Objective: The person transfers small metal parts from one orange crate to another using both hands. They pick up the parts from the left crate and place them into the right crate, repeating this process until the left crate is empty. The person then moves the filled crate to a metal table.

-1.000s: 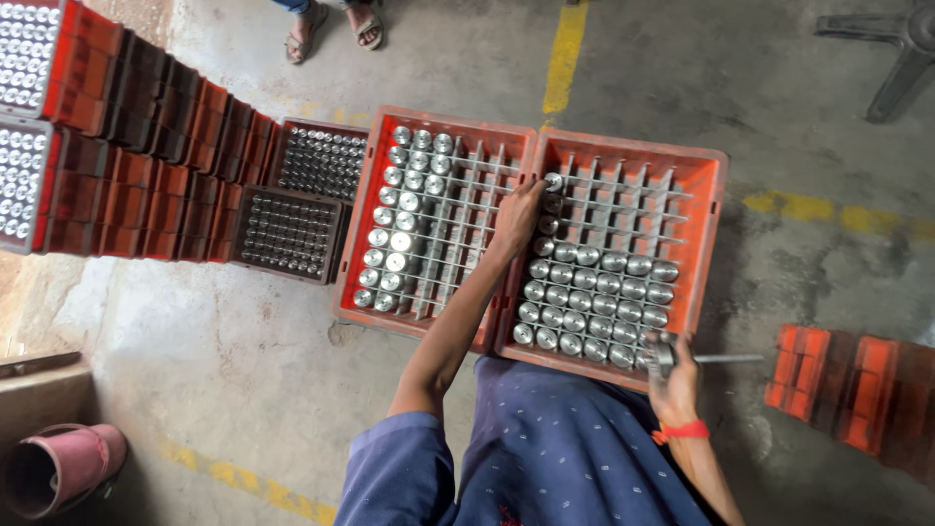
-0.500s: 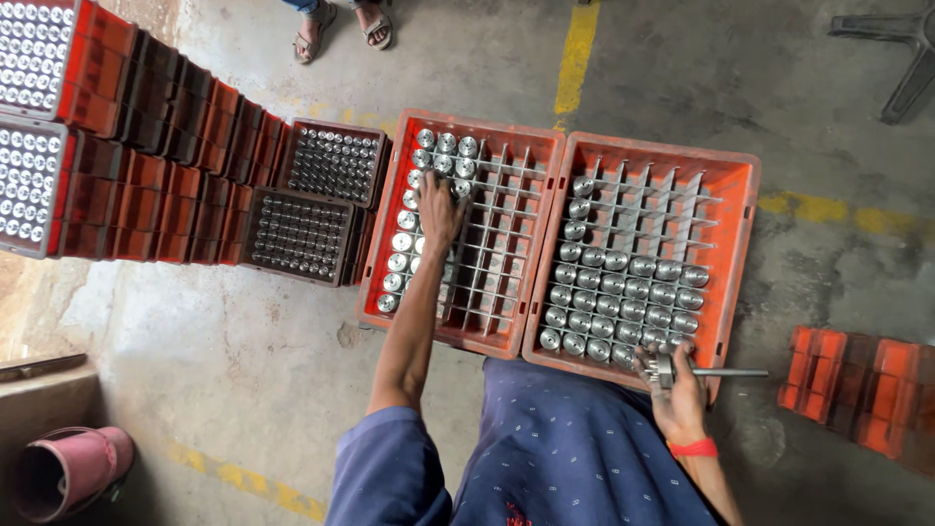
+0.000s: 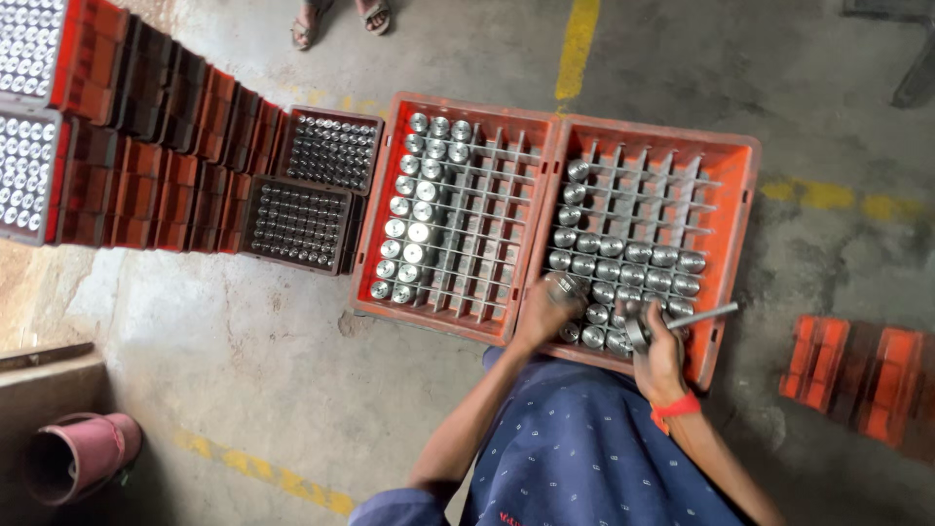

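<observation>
Left hand: my left hand is closed around one metal cylinder at the near left corner of the right crate, fingers wrapped on it, just over the divider between the two crates.
Right hand: my right hand grips a metal rod at the near edge of the same crate; the rod sticks out toward the crate's right wall. A red band sits on that wrist.
Hands together: both are at the near edge of the right crate, close but not touching.
Right crate: orange, with grid dividers; the loose cylinders fill the near rows and part of the left column, the far cells are bare.
Left crate: the left crate touches the right one side by side; its filled cells run along its left side.
Floor: grey concrete floor with yellow lines.
Left of the crates: two dark trays of small metal parts, then stacked red crates.
Far edge: another person's sandalled feet.
Near left corner: a pink bucket lying on its side.
Right side: more orange crates on the floor.
Lap: my blue patterned cloth.
</observation>
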The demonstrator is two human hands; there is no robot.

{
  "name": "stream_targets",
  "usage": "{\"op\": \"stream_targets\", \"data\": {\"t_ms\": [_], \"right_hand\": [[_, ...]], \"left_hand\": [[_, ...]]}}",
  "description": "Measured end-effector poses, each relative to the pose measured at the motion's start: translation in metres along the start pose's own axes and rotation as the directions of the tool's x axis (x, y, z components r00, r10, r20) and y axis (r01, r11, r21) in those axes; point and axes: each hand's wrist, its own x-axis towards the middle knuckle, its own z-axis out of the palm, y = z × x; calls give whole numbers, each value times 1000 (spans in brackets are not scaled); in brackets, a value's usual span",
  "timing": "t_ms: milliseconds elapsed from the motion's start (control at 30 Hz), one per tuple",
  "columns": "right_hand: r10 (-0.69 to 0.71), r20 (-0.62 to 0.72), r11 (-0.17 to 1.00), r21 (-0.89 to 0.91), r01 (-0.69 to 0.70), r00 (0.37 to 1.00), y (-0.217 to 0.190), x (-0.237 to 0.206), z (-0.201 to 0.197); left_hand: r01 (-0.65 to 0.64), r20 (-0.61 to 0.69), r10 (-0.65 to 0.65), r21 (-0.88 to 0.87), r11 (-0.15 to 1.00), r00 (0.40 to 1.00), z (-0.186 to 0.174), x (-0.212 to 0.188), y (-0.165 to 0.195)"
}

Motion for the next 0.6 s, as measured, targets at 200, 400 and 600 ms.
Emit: {"op": "stream_targets", "data": {"t_ms": [200,400,600], "right_hand": [[-38,78,990,-133,48,996,-18,-14,15],[-157,300,852,-440,283,941,-11,-19,-9],[-62,-27,995,-77,60,998,-26,2,-36]], "left_hand": [[53,269,-139,305,951,953,42,-60,36],[-47,420,-125,376,925,899,54,-50,38],[-119,435,-87,424,898,896,42,-23,36]]}}
